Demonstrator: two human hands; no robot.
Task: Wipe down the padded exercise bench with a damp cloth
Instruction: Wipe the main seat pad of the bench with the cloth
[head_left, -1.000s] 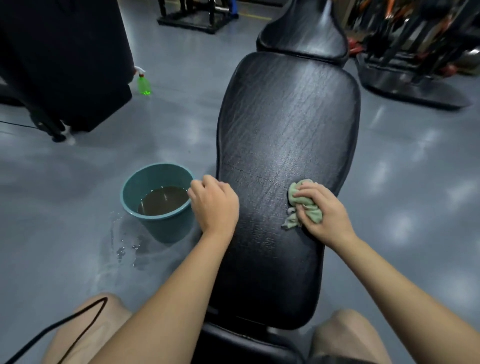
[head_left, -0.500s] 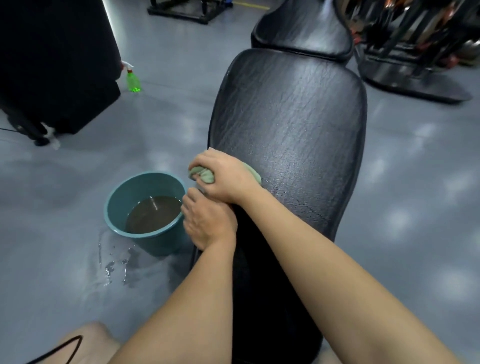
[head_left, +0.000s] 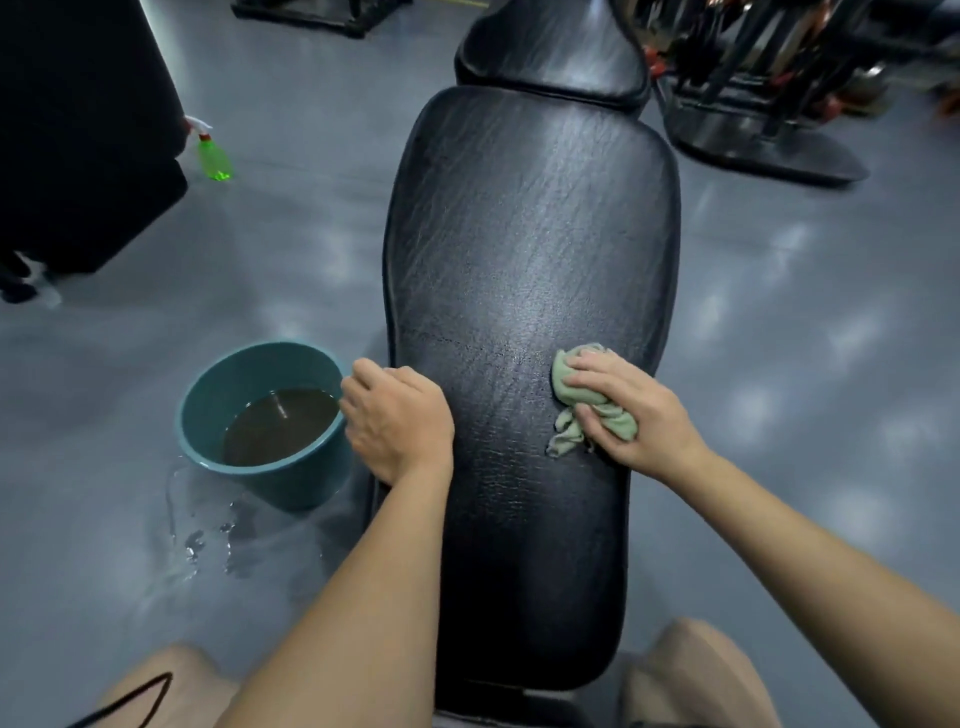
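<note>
The black padded bench (head_left: 524, 249) runs away from me down the middle of the view, with a second pad beyond it. My right hand (head_left: 634, 410) presses a crumpled pale green cloth (head_left: 576, 395) onto the right side of the pad, fingers curled over it. Over the pad's left edge my left hand (head_left: 400, 421) grips the bench, fingers wrapped around the side.
A teal bucket (head_left: 208, 395) of murky water stands on the grey floor left of the bench, with spilled water (head_left: 202, 535) in front of it. A green spray bottle (head_left: 214, 158) sits further back left beside a large black object (head_left: 78, 130). Gym equipment stands at the back right.
My right hand with the cloth swept from the pad's right side to its left edge and has come back to the right side. The left hand stayed on the left edge.
</note>
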